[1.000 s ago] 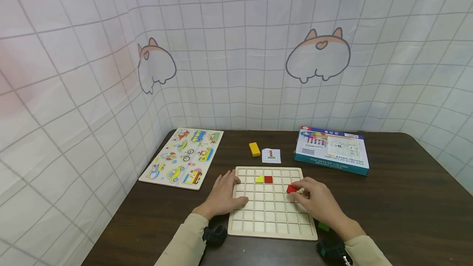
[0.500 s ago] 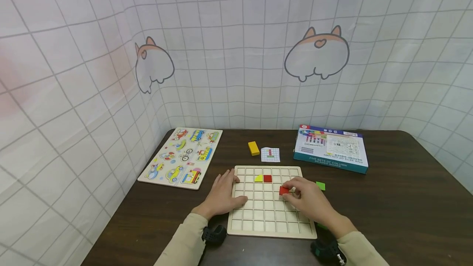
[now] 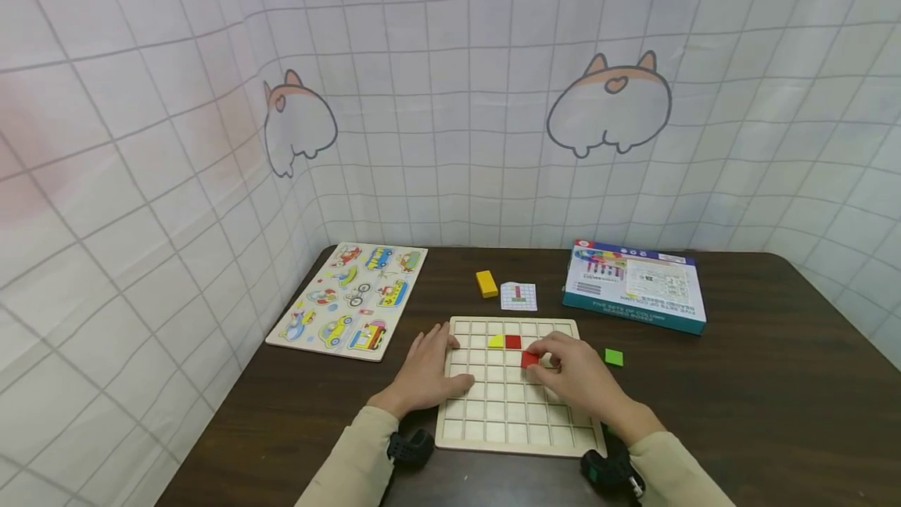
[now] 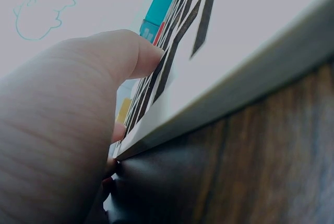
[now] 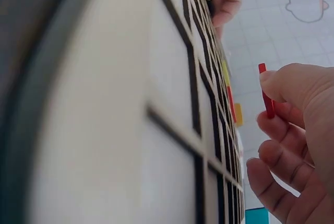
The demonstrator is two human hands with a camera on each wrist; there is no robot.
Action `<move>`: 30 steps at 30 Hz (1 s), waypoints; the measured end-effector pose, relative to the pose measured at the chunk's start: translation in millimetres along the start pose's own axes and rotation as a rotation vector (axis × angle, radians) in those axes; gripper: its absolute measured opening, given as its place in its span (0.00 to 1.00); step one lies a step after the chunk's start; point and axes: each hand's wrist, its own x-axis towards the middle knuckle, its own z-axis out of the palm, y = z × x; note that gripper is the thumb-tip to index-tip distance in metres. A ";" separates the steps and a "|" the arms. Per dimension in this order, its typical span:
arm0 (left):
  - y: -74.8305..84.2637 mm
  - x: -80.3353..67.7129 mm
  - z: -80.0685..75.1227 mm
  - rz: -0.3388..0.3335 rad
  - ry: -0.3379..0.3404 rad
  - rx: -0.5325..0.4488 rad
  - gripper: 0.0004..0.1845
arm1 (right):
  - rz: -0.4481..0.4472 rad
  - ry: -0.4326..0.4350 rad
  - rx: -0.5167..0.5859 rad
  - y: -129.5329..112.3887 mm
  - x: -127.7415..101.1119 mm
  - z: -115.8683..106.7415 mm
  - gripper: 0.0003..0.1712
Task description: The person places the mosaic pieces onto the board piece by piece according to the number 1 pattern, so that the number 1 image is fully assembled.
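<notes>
A wooden grid board (image 3: 493,421) lies on the dark table in front of me. Near its far edge, a yellow tile (image 3: 496,341) and a red tile (image 3: 513,342) sit side by side in its cells. My right hand (image 3: 573,376) pinches a second red tile (image 3: 529,360), held just above the board, below and right of the placed red one; the right wrist view shows this tile (image 5: 266,97) edge-on between thumb and fingers. My left hand (image 3: 425,372) rests flat on the board's left edge, thumb (image 4: 112,57) on the grid.
A green tile (image 3: 614,357) lies on the table right of the board. Behind the board are a pattern card (image 3: 518,296) and a yellow block (image 3: 486,284). A vehicle puzzle board (image 3: 349,300) lies far left, a teal box (image 3: 633,284) far right.
My right hand has carried the red tile leftward over the board, toward the placed red tile. The green tile to the board's right came into view. The left hand stayed put.
</notes>
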 end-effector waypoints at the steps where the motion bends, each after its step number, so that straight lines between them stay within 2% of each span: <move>1: 0.3 0.0 0.1 -0.001 0.001 -0.001 0.29 | -0.002 0.002 0.000 -0.5 1.2 0.6 0.09; 13: 0.8 -0.5 1.0 -0.029 -0.004 0.008 0.30 | -0.019 -0.005 0.013 -7.0 15.7 11.0 0.11; 18: -0.6 -0.1 1.8 -0.019 0.004 0.007 0.29 | 0.014 -0.017 0.012 -7.5 20.5 12.4 0.13; 24: 0.5 -1.0 1.8 -0.013 0.001 0.000 0.28 | 0.105 -0.038 0.004 -3.8 22.6 17.4 0.17; 30: 0.4 0.9 1.1 -0.018 0.000 0.006 0.28 | 0.137 -0.023 0.005 -1.6 23.1 19.2 0.15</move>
